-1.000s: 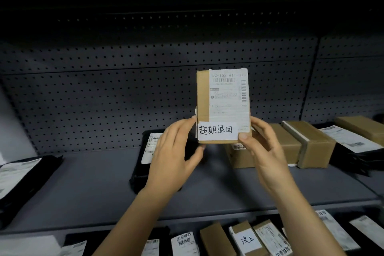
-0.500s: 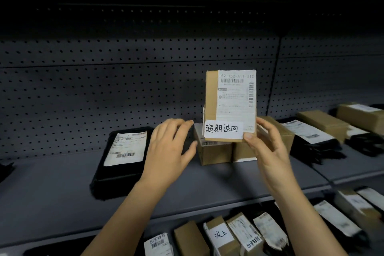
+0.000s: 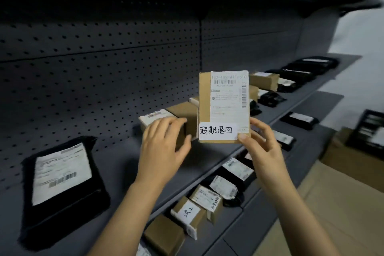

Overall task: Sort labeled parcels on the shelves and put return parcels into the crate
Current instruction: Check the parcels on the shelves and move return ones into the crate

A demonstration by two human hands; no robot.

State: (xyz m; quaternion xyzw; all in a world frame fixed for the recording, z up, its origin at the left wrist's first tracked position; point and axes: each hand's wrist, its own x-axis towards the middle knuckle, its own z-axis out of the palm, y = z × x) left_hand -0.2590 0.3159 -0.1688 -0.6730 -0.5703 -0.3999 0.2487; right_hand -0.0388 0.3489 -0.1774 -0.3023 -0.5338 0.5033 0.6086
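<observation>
Right hand [image 3: 264, 149] pinched the small cardboard parcel [image 3: 224, 108] by its lower corner, upright above the shelf [image 3: 116, 158], handwritten note [image 3: 217, 130] facing out. Left hand [image 3: 164, 147] hovered open beside it, holding nothing.

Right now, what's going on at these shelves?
A person is sorting parcels. The right hand holds a small cardboard box upright by its lower corner, label facing the camera, with a handwritten white sticker on it. The left hand is open beside it, not gripping anything, in front of the boxes on the shelf. A dark crate sits on the floor at the far right.
</observation>
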